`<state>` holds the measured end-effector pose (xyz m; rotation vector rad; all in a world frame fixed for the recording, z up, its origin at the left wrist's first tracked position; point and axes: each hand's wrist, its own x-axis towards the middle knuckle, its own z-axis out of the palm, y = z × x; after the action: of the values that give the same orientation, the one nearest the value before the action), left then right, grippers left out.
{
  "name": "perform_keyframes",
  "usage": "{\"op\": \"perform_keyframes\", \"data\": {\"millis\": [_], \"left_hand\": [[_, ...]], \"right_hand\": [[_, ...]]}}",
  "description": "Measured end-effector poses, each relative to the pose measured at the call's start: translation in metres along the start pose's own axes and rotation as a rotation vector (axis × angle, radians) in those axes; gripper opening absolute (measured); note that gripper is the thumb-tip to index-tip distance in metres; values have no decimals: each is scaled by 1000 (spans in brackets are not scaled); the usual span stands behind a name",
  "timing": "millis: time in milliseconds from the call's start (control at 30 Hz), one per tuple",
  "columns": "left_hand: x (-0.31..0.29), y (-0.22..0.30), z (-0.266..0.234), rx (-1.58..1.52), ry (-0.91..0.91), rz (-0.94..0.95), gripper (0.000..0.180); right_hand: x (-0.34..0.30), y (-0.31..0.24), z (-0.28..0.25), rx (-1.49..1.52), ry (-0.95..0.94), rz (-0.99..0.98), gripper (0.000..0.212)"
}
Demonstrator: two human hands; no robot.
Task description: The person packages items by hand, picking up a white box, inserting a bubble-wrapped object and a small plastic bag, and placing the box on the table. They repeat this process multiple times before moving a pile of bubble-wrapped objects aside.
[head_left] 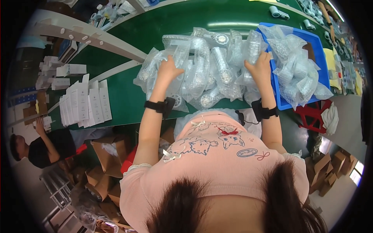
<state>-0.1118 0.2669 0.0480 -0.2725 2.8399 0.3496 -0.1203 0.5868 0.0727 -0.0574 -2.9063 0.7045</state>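
A pile of handheld fans in clear bubble-wrap bags lies across the green table in front of me, several round grille ends showing through the plastic. At the pile's left side rests my left hand, open, its thumb stretched out to the right over the bags. On the right side, my right hand lies against an upright bagged fan, with thumb and fingers apart on either side of it. The fingertips of both hands are partly hidden among the plastic. Beside the right hand stands a blue bin holding more bubble-wrapped items.
White boxes stand in rows on the left of the green table. A pale metal frame bar crosses the far left. Unwrapped fans lie at the back right. A co-worker is at left, near cardboard boxes.
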Motion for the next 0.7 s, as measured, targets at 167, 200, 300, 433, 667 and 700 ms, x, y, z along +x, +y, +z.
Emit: {"op": "perform_keyframes", "data": {"millis": [167,200,300,433,667,700], "left_hand": [[-7,-52,-39,-932,-266,-141,60],[-16,-45,-50,-1119,-287,-85,60],[-30,-6,-67,-1389,-279,63,59],[-35,72,4,-726,42,212,62],[-19,29,10,-856,-101,281,44],[-8,-2,11,-841,50,150,44]], "right_hand": [[7,-15,-2,-239,-130,33,83],[8,-14,1,-241,-131,42,83],[11,-6,11,-371,-120,19,80],[10,-18,14,-423,110,-260,73],[-9,-71,57,-17,-179,-526,51],[-8,-72,64,-26,-304,-485,47]]}}
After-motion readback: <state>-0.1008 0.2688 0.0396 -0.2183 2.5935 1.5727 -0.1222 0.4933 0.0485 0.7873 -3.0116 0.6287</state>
